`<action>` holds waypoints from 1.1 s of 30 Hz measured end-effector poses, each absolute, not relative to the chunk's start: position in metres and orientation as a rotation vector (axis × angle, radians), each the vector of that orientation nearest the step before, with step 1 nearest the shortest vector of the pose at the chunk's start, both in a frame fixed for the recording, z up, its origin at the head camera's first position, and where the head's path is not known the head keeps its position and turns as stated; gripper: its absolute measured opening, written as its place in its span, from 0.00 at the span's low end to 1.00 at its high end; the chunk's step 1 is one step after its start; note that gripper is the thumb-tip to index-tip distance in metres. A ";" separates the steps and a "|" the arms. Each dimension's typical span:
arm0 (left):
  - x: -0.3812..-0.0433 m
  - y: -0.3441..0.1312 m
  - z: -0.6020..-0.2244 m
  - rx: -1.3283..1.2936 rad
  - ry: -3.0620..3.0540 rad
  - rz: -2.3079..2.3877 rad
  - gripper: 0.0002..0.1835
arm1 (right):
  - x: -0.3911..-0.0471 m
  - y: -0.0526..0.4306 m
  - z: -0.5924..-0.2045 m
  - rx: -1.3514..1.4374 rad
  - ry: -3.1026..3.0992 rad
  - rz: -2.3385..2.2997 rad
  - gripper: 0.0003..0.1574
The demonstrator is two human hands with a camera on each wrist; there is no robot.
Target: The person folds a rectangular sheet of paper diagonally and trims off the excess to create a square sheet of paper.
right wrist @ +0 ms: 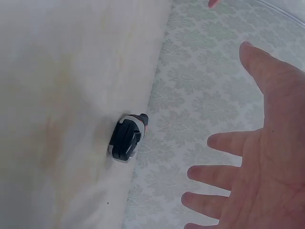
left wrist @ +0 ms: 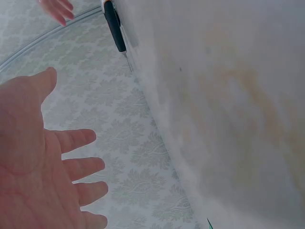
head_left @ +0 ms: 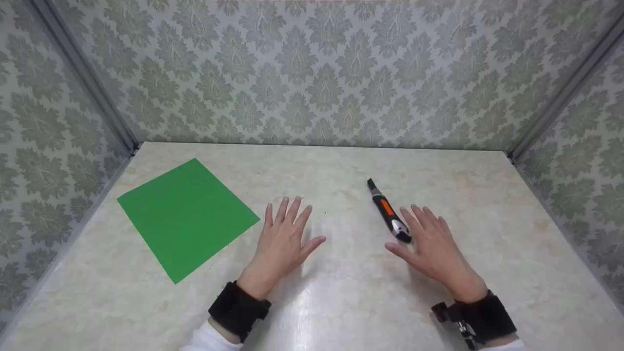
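In the head view a green square sheet of paper (head_left: pixel 187 219) lies flat at the left of the table. My left hand (head_left: pixel 282 241) hovers palm down beside its right corner, fingers spread and holding nothing. A utility knife (head_left: pixel 387 209) with a black, orange and silver handle lies right of centre, its black tip toward the back. My right hand (head_left: pixel 434 248) hovers just right of the handle's near end, fingers spread, with nothing in it. Both wrist views show bare palms; the knife (right wrist: pixel 126 138) appears end-on in the right wrist view.
The pale marbled table (head_left: pixel 331 312) ends at a patterned back wall (head_left: pixel 312 73), with patterned panels at both sides. Black wrist straps (head_left: pixel 239 309) sit on both forearms.
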State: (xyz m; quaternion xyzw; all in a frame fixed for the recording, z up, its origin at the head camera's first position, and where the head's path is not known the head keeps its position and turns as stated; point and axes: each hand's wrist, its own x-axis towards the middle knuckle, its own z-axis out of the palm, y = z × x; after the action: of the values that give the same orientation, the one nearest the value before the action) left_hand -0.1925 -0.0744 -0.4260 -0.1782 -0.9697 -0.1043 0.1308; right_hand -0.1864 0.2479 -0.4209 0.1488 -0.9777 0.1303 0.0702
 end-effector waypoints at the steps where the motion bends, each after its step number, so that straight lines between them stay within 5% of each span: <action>1: -0.193 -0.074 -0.426 -0.519 -2.815 -0.302 0.39 | -0.187 0.247 -0.422 0.450 -2.944 0.391 0.55; 9: -0.194 -0.075 -0.423 -0.530 -2.834 -0.291 0.38 | -0.192 0.247 -0.422 0.470 -2.967 0.390 0.55; 24: -0.192 -0.076 -0.429 -0.623 -2.747 -0.339 0.25 | -0.228 0.241 -0.426 0.430 -3.005 0.566 0.39; 33: -0.191 -0.077 -0.431 -0.617 -2.743 -0.359 0.22 | -0.249 0.235 -0.436 0.288 -3.140 0.479 0.42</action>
State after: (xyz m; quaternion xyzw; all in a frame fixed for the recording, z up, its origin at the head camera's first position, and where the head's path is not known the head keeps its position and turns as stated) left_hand -0.1913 -0.0770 -0.4310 -0.2150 -0.9564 -0.1251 0.1533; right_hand -0.2493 0.2352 -0.4361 0.0901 -0.9843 0.1501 -0.0237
